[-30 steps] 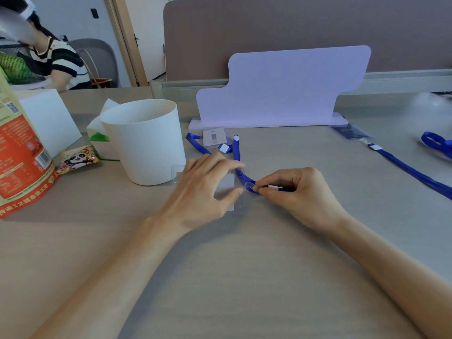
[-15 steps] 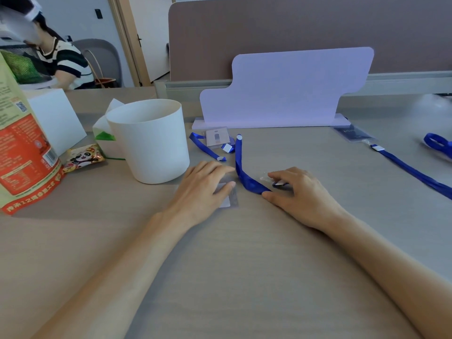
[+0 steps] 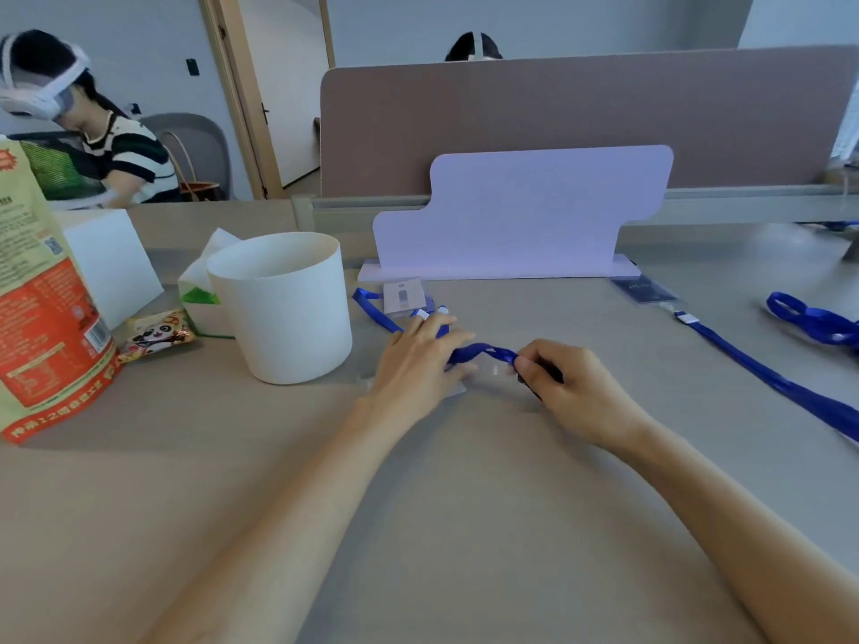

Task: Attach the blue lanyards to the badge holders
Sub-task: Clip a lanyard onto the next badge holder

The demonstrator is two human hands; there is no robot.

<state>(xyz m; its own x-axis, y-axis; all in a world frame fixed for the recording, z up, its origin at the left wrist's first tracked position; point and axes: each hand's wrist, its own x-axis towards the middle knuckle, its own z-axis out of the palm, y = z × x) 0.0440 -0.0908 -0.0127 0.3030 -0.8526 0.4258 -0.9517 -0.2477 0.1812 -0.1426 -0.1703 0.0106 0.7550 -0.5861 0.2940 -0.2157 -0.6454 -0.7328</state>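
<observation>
2 hands: left (image 3: 418, 364) flat on holder (image 3: 458, 388), right (image 3: 564, 388) pinching blue lanyard (image 3: 483, 353).

Blue lanyard (image 3: 483, 353), white cup (image 3: 283, 304), pale lilac board (image 3: 525, 211), grey-beige bench (image 3: 418, 527), brown partition (image 3: 558, 113), red-green bag with white print (image 3: 42, 290), panda-print packet (image 3: 155, 334), green-white tissue box (image 3: 200, 299), dark badge holder (image 3: 644, 288) on second blue lanyard (image 3: 767, 378)
</observation>
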